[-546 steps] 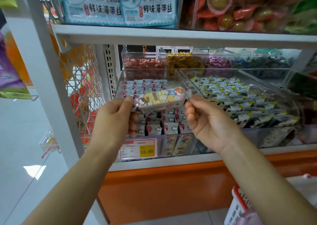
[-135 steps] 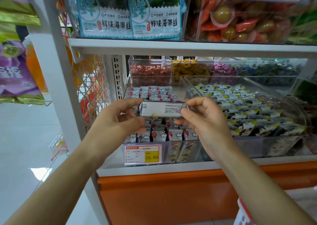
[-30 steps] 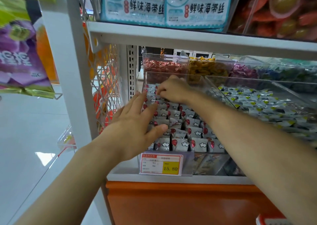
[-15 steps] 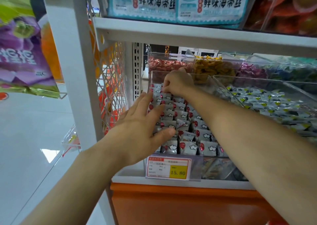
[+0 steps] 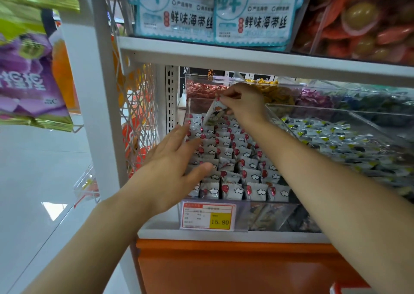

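Near the centre of the frame, slightly above the middle, the right hand (image 5: 244, 105) pinches a small snack packet (image 5: 214, 114) by its top edge between thumb and fingertips. The packet hangs tilted, just above the back rows of a clear plastic bin (image 5: 194, 106), and whether its lower corner touches the packets beneath is hard to tell. The bin is filled with neat rows of white packets (image 5: 237, 166) printed with red balloons and clouds. The left hand (image 5: 172, 166) lies relaxed, fingers straight and spread, resting flat on the left side of those rows and grasping nothing. On the bin's front, in the lower middle of the frame, sits a price tag (image 5: 208, 218) reading 15.80. To the right a second clear bin (image 5: 313, 112) holds packets with yellow and black print (image 5: 336, 136). Across the top centre, pale blue seaweed bags (image 5: 215, 13) stand on the white shelf board (image 5: 246, 58), and a purple bag (image 5: 29, 80) hangs at the left edge.
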### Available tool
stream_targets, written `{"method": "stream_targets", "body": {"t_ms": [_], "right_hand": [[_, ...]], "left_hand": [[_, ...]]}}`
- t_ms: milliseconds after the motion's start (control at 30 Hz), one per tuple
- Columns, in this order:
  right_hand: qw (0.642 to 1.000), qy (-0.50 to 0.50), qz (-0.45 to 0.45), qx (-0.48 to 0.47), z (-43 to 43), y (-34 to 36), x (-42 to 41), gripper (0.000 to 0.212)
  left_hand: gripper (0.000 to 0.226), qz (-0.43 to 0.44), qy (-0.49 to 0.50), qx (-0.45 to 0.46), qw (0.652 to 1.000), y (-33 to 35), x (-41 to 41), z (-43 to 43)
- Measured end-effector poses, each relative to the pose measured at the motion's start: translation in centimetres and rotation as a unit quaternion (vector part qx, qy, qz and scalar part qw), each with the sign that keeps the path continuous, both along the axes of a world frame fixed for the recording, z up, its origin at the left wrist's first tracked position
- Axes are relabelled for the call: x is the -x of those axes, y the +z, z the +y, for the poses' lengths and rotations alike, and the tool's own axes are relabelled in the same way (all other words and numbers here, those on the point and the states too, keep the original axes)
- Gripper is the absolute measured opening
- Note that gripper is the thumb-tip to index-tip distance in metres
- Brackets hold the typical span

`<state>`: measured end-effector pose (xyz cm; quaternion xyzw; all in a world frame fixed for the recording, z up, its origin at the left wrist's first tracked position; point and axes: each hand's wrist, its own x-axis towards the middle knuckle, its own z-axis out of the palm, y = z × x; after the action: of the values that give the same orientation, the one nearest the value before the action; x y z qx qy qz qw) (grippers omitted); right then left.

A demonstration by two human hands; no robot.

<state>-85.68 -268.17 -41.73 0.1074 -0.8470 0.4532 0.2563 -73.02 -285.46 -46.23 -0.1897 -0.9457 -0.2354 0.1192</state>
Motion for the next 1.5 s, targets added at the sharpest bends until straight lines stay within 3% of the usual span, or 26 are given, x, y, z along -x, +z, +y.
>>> {"method": "stream_targets", "body": {"t_ms": [233,367,533,733,867,1067,1167,1300,1500], "right_hand": [[0.968,0.017,-0.031,0.247,1.5,0.2,-6.2,0.004],[0.940,0.066,-0.060,0.328,2.5,0.1,-10.5,0.012],[0.882,0.105,-0.133,0.440,2.6,-1.3,-13.5,0.009],[0.829,0.157,-0.159,0.513,3.7,-2.4,-15.8,0.015],[0.816,0.177,-0.174,0.523,4.3,-2.6,-16.5,0.015],[0.774,0.187,-0.195,0.572,4.8,-2.6,-16.6,0.015],[0.756,0.188,-0.201,0.594,5.2,-2.7,-16.6,0.017],[0.762,0.165,-0.182,0.599,5.6,-2.9,-16.4,0.013],[0.862,0.122,-0.125,0.475,5.8,-3.4,-16.4,0.013]], "left_hand": [[0.053,0.122,0.054,-0.051,0.990,0.5,-0.2,0.4],[0.047,0.131,0.086,-0.117,0.981,1.0,-0.2,0.6],[0.029,0.084,0.066,-0.223,0.969,1.5,-0.6,1.3],[0.042,0.032,0.033,-0.351,0.935,2.0,-1.8,1.8],[0.029,0.006,0.039,-0.442,0.896,2.2,-2.2,2.1],[0.025,-0.156,-0.020,-0.557,0.815,2.4,-3.1,2.6],[0.026,-0.210,-0.074,-0.572,0.789,2.4,-3.4,2.5],[0.025,-0.225,-0.112,-0.551,0.796,2.4,-3.5,2.7],[0.010,-0.115,-0.113,-0.432,0.887,2.5,-3.9,3.1]]}}
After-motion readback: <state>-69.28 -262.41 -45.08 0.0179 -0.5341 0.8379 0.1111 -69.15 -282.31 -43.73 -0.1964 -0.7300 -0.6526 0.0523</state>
